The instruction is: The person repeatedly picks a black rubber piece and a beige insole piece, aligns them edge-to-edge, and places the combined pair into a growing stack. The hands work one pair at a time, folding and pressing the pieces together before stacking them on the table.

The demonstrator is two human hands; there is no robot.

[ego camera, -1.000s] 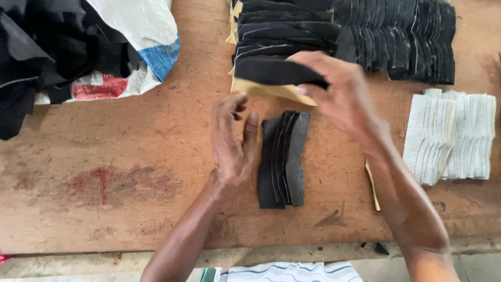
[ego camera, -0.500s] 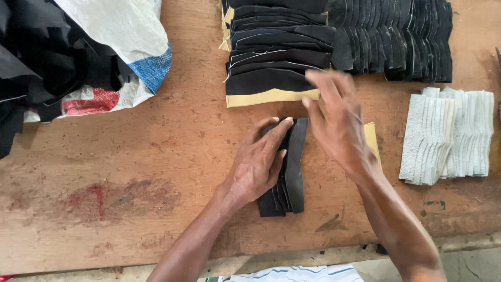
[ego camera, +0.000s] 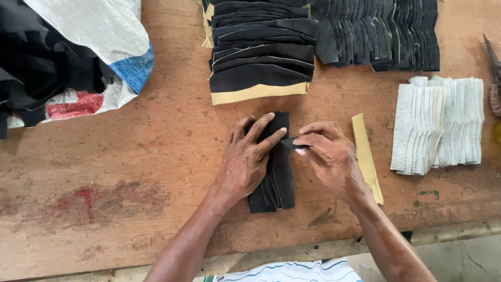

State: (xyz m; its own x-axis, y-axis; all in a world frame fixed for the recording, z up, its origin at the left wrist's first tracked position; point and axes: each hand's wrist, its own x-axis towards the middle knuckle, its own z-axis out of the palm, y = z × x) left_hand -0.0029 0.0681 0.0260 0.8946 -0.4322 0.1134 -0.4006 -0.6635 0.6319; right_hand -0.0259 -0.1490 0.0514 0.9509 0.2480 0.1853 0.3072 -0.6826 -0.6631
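Hands now both down on the small black stack point(ego camera: 275, 172), right hand point(ego camera: 330, 159) back from the twelve o'clock pile point(ego camera: 261, 52).
Left hand point(ego camera: 249, 156) presses flat, fingers spread; right grip pinches a black piece's point(ego camera: 288, 141) edge onto the stack, yellow strip point(ego camera: 367, 156) at three o'clock.

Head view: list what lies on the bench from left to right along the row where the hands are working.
Woven sack → left hand → small black stack → right hand → tan strip → white pieces.

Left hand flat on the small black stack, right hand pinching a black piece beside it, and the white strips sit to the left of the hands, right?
Not quite: in the head view the white strips lie right of the hands. Left hand does rest on the small black stack; right hand pinches a black piece.
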